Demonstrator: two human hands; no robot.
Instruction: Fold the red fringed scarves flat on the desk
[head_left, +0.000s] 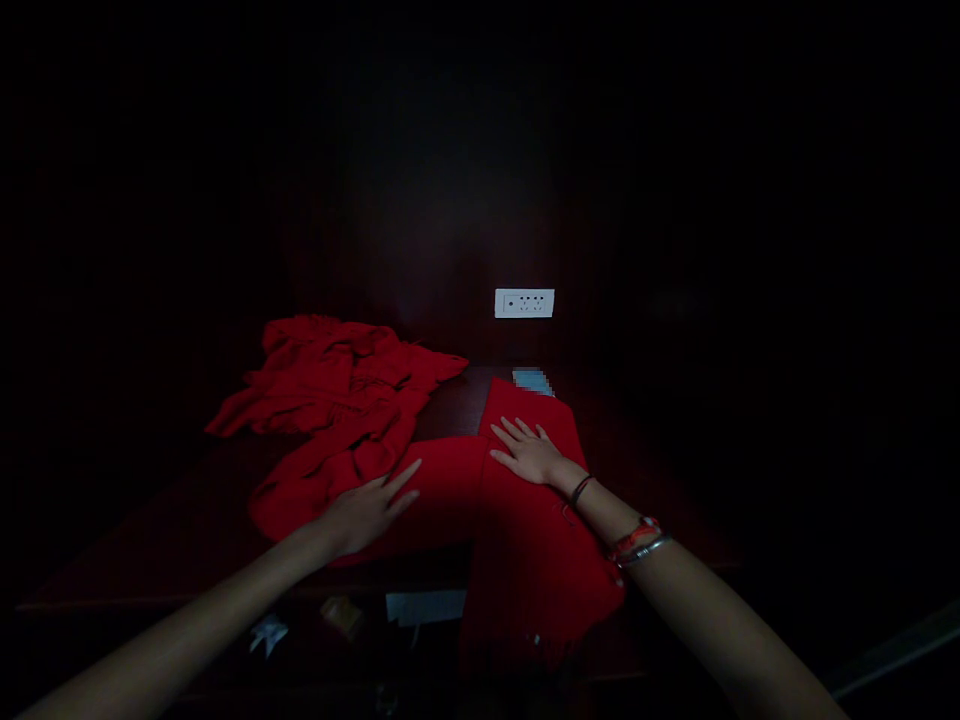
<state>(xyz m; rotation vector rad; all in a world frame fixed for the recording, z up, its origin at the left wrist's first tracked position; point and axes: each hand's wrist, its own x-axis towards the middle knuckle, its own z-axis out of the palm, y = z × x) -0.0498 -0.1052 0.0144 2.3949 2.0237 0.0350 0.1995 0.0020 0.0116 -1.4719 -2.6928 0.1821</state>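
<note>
A red cloth with a fringed end, like a scarf [532, 560], lies spread on a dark table, and its near end hangs over the front edge. My right hand [529, 455] rests flat on its right part, fingers spread. Farther left, my left hand [367, 515] lies on the same red fabric with its thumb and fingers stretched out. Beyond my left hand is a crumpled heap of red cloth [337, 370]; where it joins the flat piece I cannot tell. Both hands are open and hold nothing.
A white socket panel [524, 303] is on the dark back wall. A small light-blue item [533, 381], blurred, lies behind the scarf. Below the table's front edge [187, 598] are a pale star-like object [268, 634], a yellowish item [342, 616] and a whitish flat piece [426, 607].
</note>
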